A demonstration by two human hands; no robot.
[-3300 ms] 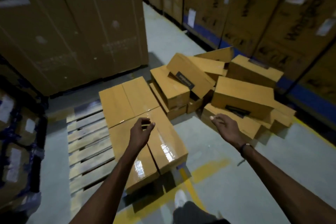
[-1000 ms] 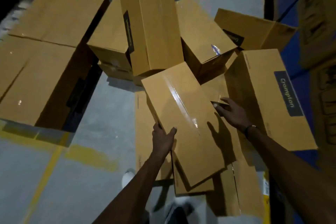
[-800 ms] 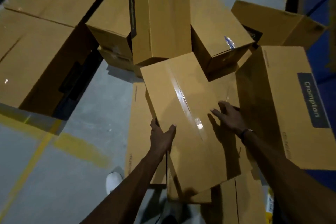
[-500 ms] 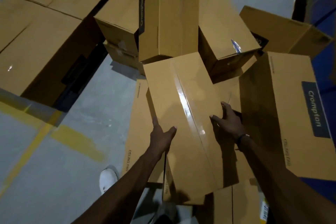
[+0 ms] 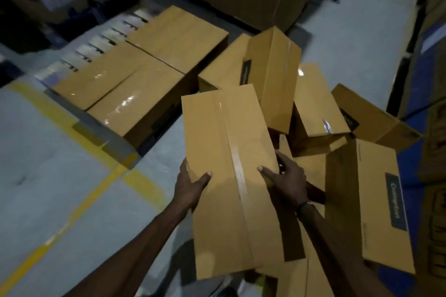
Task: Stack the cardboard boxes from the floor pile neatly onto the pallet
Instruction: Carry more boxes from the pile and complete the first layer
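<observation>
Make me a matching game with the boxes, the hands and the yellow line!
Things:
1. taped box
2. labelled box
3. yellow line
4. pallet boxes

Places or states:
A. painted on the grey floor
B. held between the left hand and right hand
C. lying in flat rows, tape shining
D. on the pile at the right, dark strip with white lettering

Pairs: 1-B, 2-D, 3-A, 4-C
</observation>
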